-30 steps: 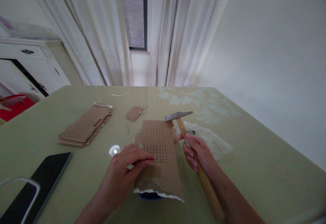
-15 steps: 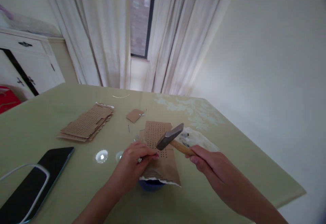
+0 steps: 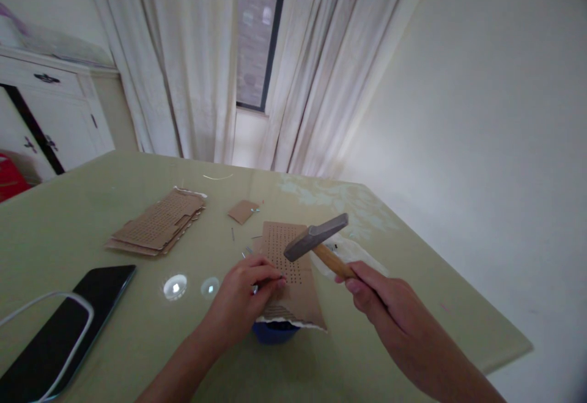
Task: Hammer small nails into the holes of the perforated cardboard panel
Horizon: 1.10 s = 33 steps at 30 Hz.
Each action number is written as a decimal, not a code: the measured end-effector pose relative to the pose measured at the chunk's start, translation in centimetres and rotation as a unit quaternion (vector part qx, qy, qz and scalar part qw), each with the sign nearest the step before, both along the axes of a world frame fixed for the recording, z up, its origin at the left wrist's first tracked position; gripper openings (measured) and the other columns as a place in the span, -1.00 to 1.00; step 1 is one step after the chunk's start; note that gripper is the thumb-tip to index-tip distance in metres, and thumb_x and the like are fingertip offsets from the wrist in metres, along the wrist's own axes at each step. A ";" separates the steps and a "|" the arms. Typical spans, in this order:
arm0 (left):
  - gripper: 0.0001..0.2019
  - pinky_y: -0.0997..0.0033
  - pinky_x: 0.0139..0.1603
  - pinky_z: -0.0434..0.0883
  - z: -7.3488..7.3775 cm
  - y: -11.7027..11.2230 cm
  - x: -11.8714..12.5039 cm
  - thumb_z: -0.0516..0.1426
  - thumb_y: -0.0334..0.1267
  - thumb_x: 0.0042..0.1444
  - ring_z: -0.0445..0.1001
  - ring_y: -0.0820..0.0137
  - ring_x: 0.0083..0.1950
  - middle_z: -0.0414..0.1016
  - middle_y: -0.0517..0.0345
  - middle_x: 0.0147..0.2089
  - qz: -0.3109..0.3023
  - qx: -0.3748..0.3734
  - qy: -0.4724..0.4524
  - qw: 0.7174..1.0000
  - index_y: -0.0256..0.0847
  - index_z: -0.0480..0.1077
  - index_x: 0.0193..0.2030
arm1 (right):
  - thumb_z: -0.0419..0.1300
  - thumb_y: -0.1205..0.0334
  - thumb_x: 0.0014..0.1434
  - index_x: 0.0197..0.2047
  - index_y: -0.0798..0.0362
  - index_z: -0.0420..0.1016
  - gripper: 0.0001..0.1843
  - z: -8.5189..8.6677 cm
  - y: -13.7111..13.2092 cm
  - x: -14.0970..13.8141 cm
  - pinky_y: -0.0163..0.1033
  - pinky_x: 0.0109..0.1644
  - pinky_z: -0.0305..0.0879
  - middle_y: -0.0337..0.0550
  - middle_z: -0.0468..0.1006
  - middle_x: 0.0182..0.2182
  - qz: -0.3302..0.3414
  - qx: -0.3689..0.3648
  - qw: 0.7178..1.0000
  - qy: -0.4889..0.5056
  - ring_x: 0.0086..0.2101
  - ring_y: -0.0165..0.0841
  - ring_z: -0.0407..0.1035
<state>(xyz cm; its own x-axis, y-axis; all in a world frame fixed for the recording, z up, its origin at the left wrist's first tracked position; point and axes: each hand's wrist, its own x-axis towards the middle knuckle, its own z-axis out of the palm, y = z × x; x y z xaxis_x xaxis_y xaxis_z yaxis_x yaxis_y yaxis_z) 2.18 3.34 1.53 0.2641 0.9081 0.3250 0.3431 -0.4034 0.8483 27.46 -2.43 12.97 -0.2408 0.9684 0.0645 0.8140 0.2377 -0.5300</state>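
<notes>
My right hand [image 3: 383, 299] is closed around the wooden handle of a hammer [image 3: 332, 260]. Its metal head hangs in the air above a brown piece of cardboard [image 3: 300, 302] punched with rows of small holes. The cardboard's torn front edge rests over a blue container [image 3: 275, 332], mostly hidden beneath it. My left hand [image 3: 245, 287] lies on the cardboard's left side, thumb and forefinger pinching what looks like a small nail, mostly covered by the fingertips, at the end of the hole rows. A bit of shiny metal shows under the curled fingers.
A stack of punched cardboard [image 3: 158, 222] sits left, with a small cardboard square [image 3: 242, 211] nearby. A loose nail [image 3: 232, 234] lies on the glossy table [image 3: 183, 342]. Clear plastic [image 3: 362, 256] is behind the hammer. A black tablet [image 3: 59, 336] with a white cable [image 3: 85, 311] lies front left.
The hammer head has risen a little and tilted, its far end swinging up and right. My left hand keeps its pinch in about the same spot. The view has shifted slightly.
</notes>
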 end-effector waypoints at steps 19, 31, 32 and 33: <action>-0.77 0.30 -0.08 0.41 0.0 -0.2 0.1 0.22 -0.23 0.32 0.57 0.22 -0.15 0.63 0.07 -0.24 0.003 -0.002 0.033 0.999 -0.13 0.64 -0.36 | -0.04 -0.01 0.59 -0.14 -0.07 0.50 -0.62 -2.0 0.2 -0.3 -0.18 -0.31 0.19 -0.19 0.62 -0.42 0.006 0.035 0.998 -0.055 -0.43 -0.20 0.51; -0.76 0.34 -0.19 0.39 0.2 0.1 -0.5 0.23 -0.15 0.32 0.56 0.26 -0.22 0.62 0.11 -0.27 0.007 -0.036 0.004 0.999 -0.14 0.65 -0.34 | -0.07 -0.09 0.58 -0.30 -0.07 0.32 -0.55 -5.2 0.5 -0.3 -0.20 -0.31 0.19 -0.31 0.42 -0.51 -0.051 -0.001 0.997 0.065 -0.46 -0.28 0.38; -0.76 0.36 -0.21 0.38 0.3 0.3 -0.6 0.24 -0.14 0.32 0.55 0.26 -0.23 0.62 0.11 -0.27 0.007 -0.040 -0.001 0.999 -0.13 0.66 -0.34 | -0.06 -0.11 0.57 -0.32 -0.07 0.30 -0.55 -6.0 0.9 -0.3 -0.20 -0.30 0.22 -0.31 0.41 -0.50 -0.067 -0.002 0.994 0.083 -0.43 -0.27 0.39; -0.76 0.36 -0.23 0.38 0.3 0.4 -0.7 0.24 -0.14 0.31 0.55 0.27 -0.23 0.62 0.11 -0.27 0.006 -0.043 -0.005 0.999 -0.13 0.67 -0.34 | -0.02 -0.14 0.55 -0.32 -0.06 0.31 -0.55 -6.9 1.2 -0.3 -0.20 -0.28 0.24 -0.28 0.43 -0.47 -0.084 0.002 0.992 0.098 -0.40 -0.26 0.39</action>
<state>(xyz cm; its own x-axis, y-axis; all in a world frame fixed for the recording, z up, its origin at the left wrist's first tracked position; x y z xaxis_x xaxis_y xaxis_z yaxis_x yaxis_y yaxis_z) 1.50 3.70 1.82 0.2491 0.9362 0.2478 0.3387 -0.3239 0.8834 27.19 -1.20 6.02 -0.0589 0.9934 0.0986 0.7232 0.1105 -0.6817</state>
